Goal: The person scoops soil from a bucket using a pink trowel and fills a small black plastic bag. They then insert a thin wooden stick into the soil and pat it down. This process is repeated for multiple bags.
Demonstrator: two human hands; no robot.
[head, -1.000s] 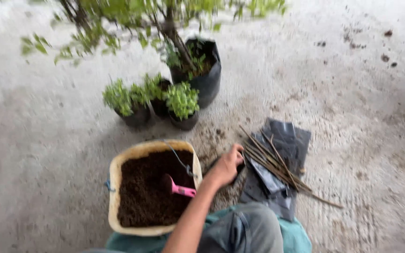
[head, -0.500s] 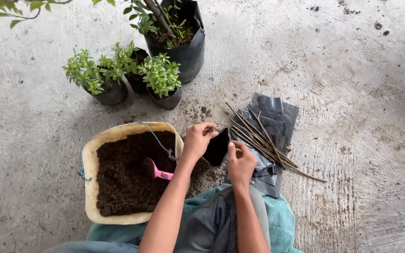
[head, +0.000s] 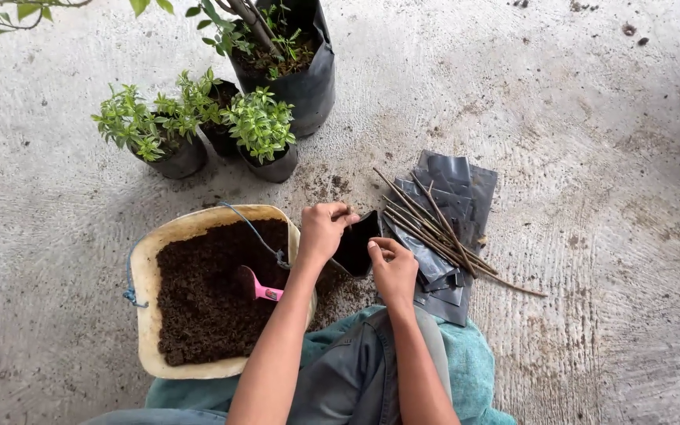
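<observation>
My left hand (head: 323,229) and my right hand (head: 393,270) both hold a small black plastic bag (head: 358,242) between them, just right of a cream tub (head: 145,267) filled with dark soil. The left hand grips the bag's top edge, the right hand its lower side. A pink scoop (head: 257,286) lies stuck in the soil, under my left forearm. A pile of flat black bags (head: 461,185) lies to the right, with a bundle of thin brown sticks (head: 434,223) across it.
Small potted green plants (head: 255,126) in black bags stand behind the tub, next to a larger black bag with a woody plant (head: 286,55). The ground is rough concrete with scattered soil. My knee rests on a teal cloth (head: 466,362).
The right hand has come into view and joined the left hand on the black bag. The view has shifted nearer and slightly down.
</observation>
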